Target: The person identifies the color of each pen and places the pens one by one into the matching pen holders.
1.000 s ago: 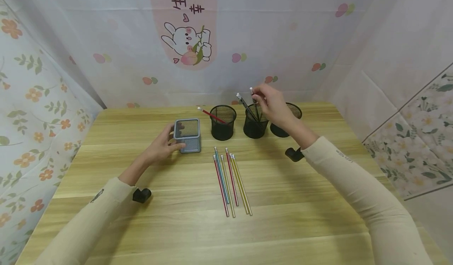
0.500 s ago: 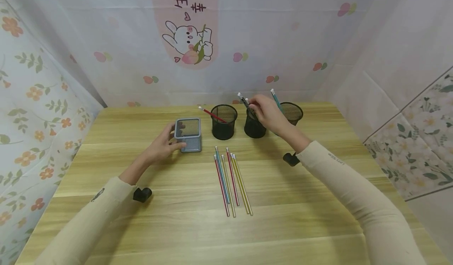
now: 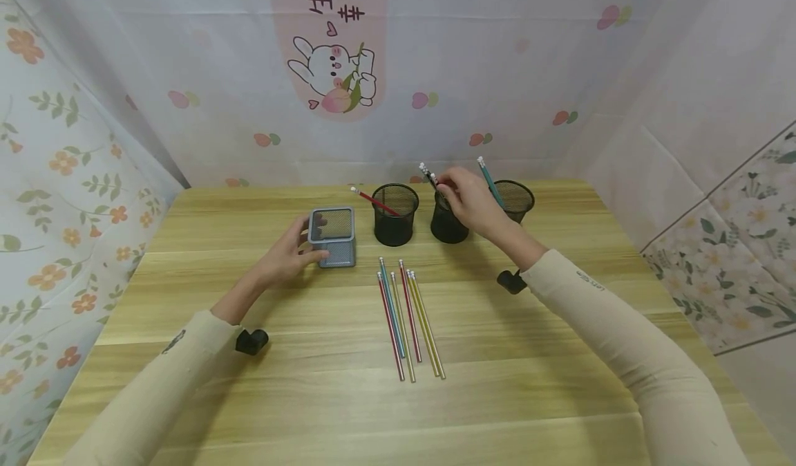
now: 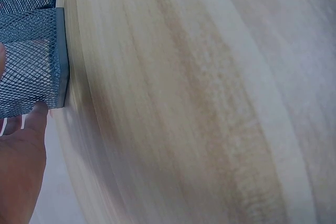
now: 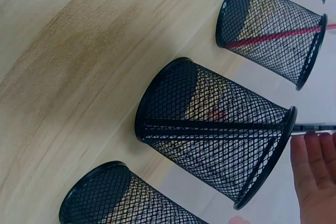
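Observation:
My left hand (image 3: 282, 255) holds a grey square mesh pen holder (image 3: 338, 253) by its left side, thumb at the front; the left wrist view catches part of that holder (image 4: 31, 61) at its edge. Over the middle round black mesh cup (image 3: 449, 229), my right hand (image 3: 475, 200) pinches the upper part of a dark pencil (image 5: 315, 127) whose lower end is inside the cup (image 5: 210, 129). A second dark pencil leans in the same cup, its white eraser sticking out. Fingers cover part of the rim in the head view.
One black mesh cup (image 3: 393, 229) to the left holds a red pencil (image 3: 376, 203). Another black cup (image 3: 519, 207), partly behind my right wrist, holds a teal pencil (image 3: 491, 181). Several red, teal and gold pencils (image 3: 407, 328) lie on the wooden table (image 3: 323, 411). A printed curtain hangs behind.
My right hand has moved down and slightly left, lowering the dark pencil further into the middle cup. The teal pencil has come into view beside it. My left hand stays on the grey holder.

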A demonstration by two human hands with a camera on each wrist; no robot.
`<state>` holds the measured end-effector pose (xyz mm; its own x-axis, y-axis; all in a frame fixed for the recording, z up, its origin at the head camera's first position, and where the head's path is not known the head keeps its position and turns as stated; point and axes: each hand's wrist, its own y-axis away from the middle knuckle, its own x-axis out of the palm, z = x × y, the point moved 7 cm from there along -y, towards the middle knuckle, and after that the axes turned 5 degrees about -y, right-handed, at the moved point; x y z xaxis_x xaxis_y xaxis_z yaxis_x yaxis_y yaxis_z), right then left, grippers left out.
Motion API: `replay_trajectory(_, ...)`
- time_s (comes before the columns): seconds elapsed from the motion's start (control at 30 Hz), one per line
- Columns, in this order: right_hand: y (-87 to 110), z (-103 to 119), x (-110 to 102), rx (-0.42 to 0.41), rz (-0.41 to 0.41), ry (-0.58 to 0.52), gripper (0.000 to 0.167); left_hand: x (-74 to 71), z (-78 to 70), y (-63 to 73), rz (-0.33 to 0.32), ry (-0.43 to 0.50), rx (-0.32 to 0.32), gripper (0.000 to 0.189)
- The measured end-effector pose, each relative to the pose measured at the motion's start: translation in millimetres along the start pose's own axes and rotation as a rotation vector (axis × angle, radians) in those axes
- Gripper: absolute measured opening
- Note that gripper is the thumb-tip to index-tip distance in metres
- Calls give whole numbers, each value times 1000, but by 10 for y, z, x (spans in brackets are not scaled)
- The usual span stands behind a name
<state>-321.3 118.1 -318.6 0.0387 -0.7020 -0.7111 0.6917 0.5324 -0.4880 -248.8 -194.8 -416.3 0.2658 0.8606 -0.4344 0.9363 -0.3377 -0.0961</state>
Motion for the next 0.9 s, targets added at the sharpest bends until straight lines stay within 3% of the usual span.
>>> replay_trajectory(0.17,40,-24,-42,41,-18,-27,13,5,-4,-2,4,-1,2,69)
replay_trajectory(0.47,149,111,-111,25,-42,-51,12,6,-13,5,6,3,3,69)
replay_trajectory(0.7,252,291,-25,23,10,-79,7,6,-11,12,12,11,1,69)
replay_trajectory(0.9,345,318,132,161,123,-104,6,9,-15,5,16,12,5,68)
